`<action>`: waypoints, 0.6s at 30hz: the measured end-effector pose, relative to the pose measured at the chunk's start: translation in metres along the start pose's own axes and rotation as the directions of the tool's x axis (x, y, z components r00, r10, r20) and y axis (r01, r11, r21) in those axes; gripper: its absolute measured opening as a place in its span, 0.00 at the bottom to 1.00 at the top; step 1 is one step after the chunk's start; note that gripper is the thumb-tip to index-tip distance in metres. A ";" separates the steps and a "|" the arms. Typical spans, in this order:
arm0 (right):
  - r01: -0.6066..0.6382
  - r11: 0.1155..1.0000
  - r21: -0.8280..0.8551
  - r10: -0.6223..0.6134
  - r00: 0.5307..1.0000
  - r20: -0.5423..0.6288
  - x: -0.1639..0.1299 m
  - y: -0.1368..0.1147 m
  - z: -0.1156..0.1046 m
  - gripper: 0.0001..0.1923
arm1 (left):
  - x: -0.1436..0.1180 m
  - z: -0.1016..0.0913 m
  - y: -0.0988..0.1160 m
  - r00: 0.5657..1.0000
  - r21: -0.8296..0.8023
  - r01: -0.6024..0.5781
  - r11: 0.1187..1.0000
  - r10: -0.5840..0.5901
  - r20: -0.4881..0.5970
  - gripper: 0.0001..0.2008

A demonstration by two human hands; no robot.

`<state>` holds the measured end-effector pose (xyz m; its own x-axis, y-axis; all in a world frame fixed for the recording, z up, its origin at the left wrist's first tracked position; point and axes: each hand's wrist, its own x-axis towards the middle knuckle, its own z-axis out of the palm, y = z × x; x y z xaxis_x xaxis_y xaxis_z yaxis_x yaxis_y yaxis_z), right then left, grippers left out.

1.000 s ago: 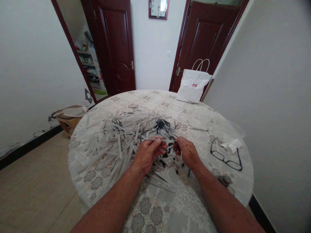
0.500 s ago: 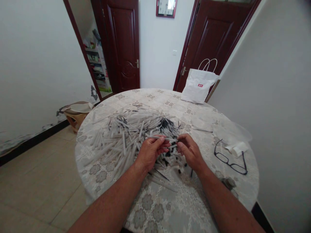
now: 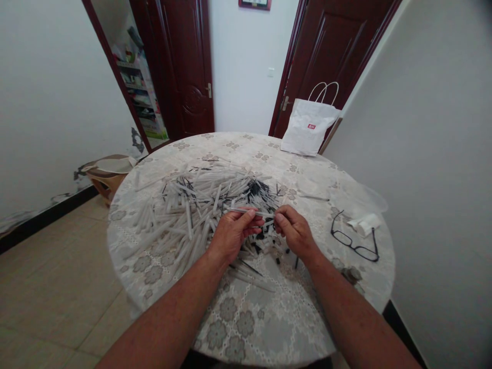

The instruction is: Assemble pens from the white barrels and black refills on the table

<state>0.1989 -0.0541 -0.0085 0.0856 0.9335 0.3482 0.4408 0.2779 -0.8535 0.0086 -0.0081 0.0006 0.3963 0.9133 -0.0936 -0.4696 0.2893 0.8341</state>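
Observation:
A big pile of thin white tubes (image 3: 192, 210), mixed with thin black rods and small black caps, lies on a round table (image 3: 269, 318) under a lace-pattern cloth. My left hand (image 3: 232, 236) pinches one white tube (image 3: 240, 210) that points left, just above the pile's near right edge. My right hand (image 3: 294, 233) is a few centimetres to its right, fingertips closed on a small piece at the tube's right end; the piece itself is too small to make out.
Black-framed glasses (image 3: 355, 241) and a small white roll (image 3: 365, 223) lie at the table's right. A white paper bag (image 3: 309, 128) stands at the far edge, before a dark door. A low stool (image 3: 107, 177) sits on the floor at left. A wall runs close on the right.
Both hands stay together over the pile's near edge with the same tube. The head camera has shifted, so the table sits slightly differently in view.

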 end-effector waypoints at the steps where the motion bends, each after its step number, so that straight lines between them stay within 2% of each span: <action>1: -0.005 1.000 -0.015 0.005 1.000 0.012 0.000 0.000 0.000 0.20 | 0.000 0.000 -0.001 1.000 0.005 0.002 1.000 -0.002 0.003 0.16; 4: -0.036 0.999 0.026 0.036 0.999 0.012 0.002 0.001 0.000 0.24 | 0.002 -0.001 -0.003 1.000 0.018 -0.002 1.000 0.002 0.005 0.17; 7: -0.018 0.997 0.079 0.019 1.000 -0.009 0.001 0.002 -0.001 0.18 | 0.002 -0.001 -0.003 1.000 0.020 -0.010 1.000 0.011 -0.007 0.17; 11: 0.024 1.000 0.008 -0.024 0.999 0.025 0.000 0.000 -0.004 0.13 | 0.002 0.000 -0.002 1.000 0.020 -0.005 1.000 0.006 -0.014 0.17; 18: -0.010 0.999 0.053 0.006 0.997 0.083 0.002 0.001 -0.003 0.24 | 0.002 0.000 -0.002 1.000 0.046 -0.016 0.999 0.016 -0.008 0.18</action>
<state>0.2018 -0.0528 -0.0072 0.0140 0.9507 0.3097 0.3916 0.2798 -0.8766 0.0104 -0.0070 -0.0013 0.3827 0.9200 -0.0843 -0.4390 0.2613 0.8596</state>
